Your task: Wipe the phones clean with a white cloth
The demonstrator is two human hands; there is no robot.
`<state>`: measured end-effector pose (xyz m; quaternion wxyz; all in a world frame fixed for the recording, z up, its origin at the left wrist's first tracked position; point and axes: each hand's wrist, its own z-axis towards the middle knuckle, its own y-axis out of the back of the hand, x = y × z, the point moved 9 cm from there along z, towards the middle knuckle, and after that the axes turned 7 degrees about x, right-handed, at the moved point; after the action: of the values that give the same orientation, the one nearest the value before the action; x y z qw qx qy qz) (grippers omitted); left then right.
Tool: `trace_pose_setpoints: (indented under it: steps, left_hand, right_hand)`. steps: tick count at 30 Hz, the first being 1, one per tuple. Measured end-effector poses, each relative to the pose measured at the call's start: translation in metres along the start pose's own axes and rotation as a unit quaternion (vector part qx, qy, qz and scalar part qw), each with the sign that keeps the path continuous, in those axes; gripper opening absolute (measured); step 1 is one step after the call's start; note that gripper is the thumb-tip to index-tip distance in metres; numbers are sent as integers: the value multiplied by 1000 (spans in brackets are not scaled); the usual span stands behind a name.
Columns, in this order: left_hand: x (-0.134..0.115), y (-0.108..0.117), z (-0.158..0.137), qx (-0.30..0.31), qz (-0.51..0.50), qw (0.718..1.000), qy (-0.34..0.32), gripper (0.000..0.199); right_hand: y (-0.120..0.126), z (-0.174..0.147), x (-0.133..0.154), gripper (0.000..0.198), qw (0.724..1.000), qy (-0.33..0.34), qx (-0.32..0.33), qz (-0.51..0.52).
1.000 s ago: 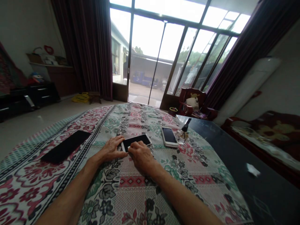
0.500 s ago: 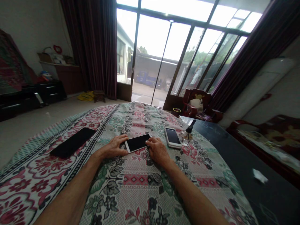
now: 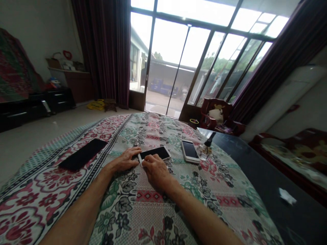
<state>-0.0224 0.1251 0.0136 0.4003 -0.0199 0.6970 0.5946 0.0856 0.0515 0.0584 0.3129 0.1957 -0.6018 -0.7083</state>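
Bracing the white, rectangular, black-screened phone (image 3: pixel 160 151), likely against sliding, the left hand (image 3: pixel 126 160) spreads half-open; the right hand (image 3: pixel 157 170) curls over the phone, hold unclear.

Home with curtains (image 3: pixel 104 54) and armchair (image 3: pixel 225 109)

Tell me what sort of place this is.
Probably a home living room: a flowered tablecloth is spread in front, long dark curtains hang beside the windows, and a carved wooden chair stands near the glass.
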Motion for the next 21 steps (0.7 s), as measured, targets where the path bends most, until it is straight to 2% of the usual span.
trace_pose_setpoints:
  steps: [7, 16, 21]
  left_hand:
    - [-8, 6, -2, -9, -4, 1000, -6, 51]
    - [-6, 5, 0, -16, -3, 1000, 12, 60]
    - [-9, 6, -1, -19, 7, 999, 32, 61]
  right_hand:
    - [-5, 21, 6, 17, 1000, 10, 3, 2]
    - [1, 1, 3, 23, 997, 11, 17, 72]
    - [7, 4, -15, 29, 992, -3, -22, 128]
